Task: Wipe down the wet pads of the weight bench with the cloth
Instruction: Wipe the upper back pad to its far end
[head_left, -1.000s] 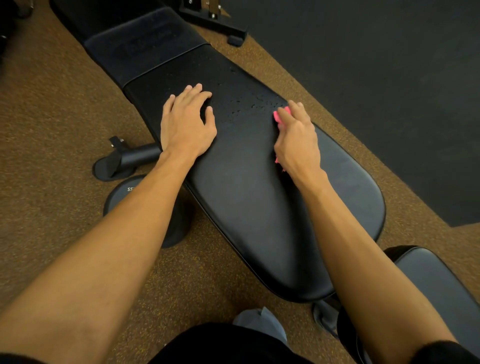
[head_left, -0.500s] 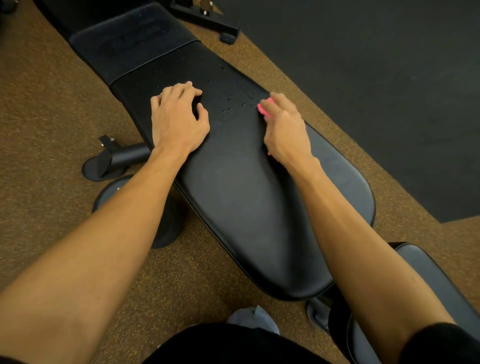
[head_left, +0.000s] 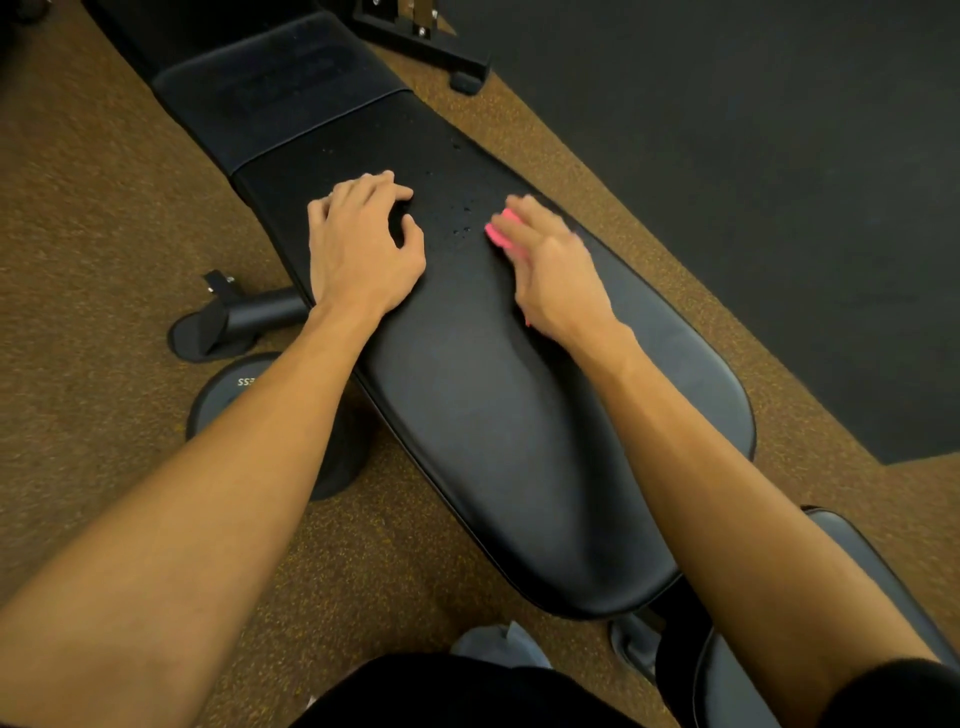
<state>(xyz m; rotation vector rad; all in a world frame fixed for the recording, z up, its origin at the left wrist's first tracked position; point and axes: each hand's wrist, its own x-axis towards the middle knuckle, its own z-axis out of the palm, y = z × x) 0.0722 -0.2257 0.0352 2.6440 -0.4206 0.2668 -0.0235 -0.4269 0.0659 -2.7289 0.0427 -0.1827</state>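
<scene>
The right hand (head_left: 550, 270) presses a pink cloth (head_left: 500, 233) flat on the long black vinyl back pad (head_left: 493, 415); the left hand (head_left: 358, 254) rests empty, fingers curled. Droplets (head_left: 461, 218) remain ahead; near end looks dry.

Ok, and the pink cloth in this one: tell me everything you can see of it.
The pink cloth is bright pink and mostly hidden under the right hand, which presses it flat on the black back pad. Only a bunched edge shows past the fingertips, plus a thin sliver near the wrist. It looks soft, though blurred. It lies toward the pad's right side, just right of the water droplets. The left hand is not touching it.
</scene>
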